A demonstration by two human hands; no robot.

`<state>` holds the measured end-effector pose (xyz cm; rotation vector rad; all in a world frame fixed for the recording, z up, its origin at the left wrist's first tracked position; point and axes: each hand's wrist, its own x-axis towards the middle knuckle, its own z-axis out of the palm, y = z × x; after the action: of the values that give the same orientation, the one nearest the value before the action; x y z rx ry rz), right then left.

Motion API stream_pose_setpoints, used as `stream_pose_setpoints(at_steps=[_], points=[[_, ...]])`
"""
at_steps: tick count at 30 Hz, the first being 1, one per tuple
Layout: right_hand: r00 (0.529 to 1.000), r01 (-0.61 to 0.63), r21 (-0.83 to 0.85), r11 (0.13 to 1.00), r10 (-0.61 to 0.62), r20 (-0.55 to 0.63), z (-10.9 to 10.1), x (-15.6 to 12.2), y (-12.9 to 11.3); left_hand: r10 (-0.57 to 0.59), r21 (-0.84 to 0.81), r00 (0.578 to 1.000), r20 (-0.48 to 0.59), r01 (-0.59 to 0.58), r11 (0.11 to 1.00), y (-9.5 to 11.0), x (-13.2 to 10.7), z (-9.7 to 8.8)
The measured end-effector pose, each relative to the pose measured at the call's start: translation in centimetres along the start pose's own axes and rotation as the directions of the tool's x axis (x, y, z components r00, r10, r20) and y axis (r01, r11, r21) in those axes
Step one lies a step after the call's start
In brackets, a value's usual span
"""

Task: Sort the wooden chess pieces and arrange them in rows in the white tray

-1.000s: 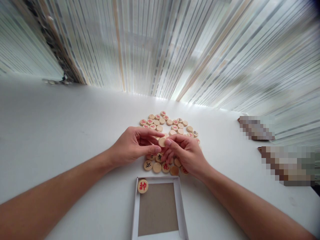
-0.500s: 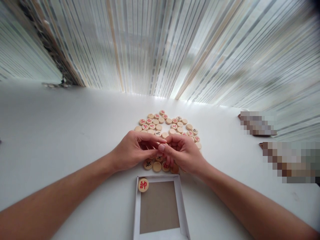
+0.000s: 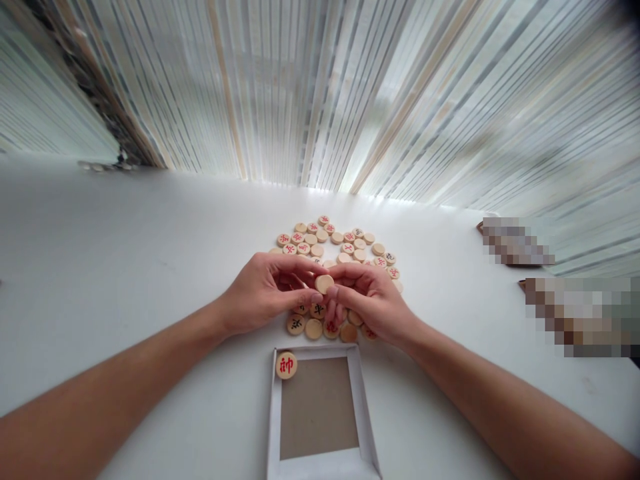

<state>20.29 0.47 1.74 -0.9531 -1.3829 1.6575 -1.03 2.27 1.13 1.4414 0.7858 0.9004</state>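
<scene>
My left hand point(image 3: 265, 293) and my right hand point(image 3: 367, 300) meet above a spread of round wooden game discs point(image 3: 340, 247) on the white table. Both pinch one blank-faced wooden disc point(image 3: 324, 284) between thumbs and fingertips. Several discs with red or black characters lie under and beyond my fingers. Near me stands a shallow white box point(image 3: 320, 410) with a brown bottom. One disc with a red character point(image 3: 286, 365) lies in its far left corner.
A striped curtain point(image 3: 320, 93) hangs along the far edge of the white table point(image 3: 125, 267). Blurred-out items point(image 3: 575, 313) sit at the right side of the table.
Half a second ago my fingers hid the disc; now its blank face shows between them. My hands stayed in nearly the same place above the pile.
</scene>
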Motion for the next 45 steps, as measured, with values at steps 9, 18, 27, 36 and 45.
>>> stream_pose_setpoints(at_steps=[9, 18, 27, 36, 45], points=[[0.999, 0.032, -0.005, 0.999, -0.032, 0.001, 0.2, 0.0, -0.1, 0.023, 0.024, 0.999, 0.024, -0.023, 0.999, -0.2, 0.0, -0.1], [0.999, 0.035, 0.005, 0.999, -0.036, 0.027, 0.0, 0.0, -0.2, 0.046, 0.028, 0.999, 0.000, -0.046, 0.999, -0.1, 0.0, 0.0], [0.994, 0.067, -0.004, 0.998, -0.067, -0.089, 0.4, 0.0, -0.1, 0.134, 0.086, 0.980, -0.144, -0.122, 0.989, -0.5, -0.3, 0.3], [0.987, 0.095, 0.062, 0.993, -0.087, -0.133, 0.3, 0.1, 0.5, 0.363, 0.312, 0.923, -0.128, -0.309, 0.898, -0.3, -0.6, 0.5], [0.975, 0.146, 0.029, 0.989, -0.139, -0.176, 0.0, 0.0, 1.2, 0.299, 0.317, 0.946, -0.128, -0.246, 0.916, 0.0, -0.5, 0.7]])
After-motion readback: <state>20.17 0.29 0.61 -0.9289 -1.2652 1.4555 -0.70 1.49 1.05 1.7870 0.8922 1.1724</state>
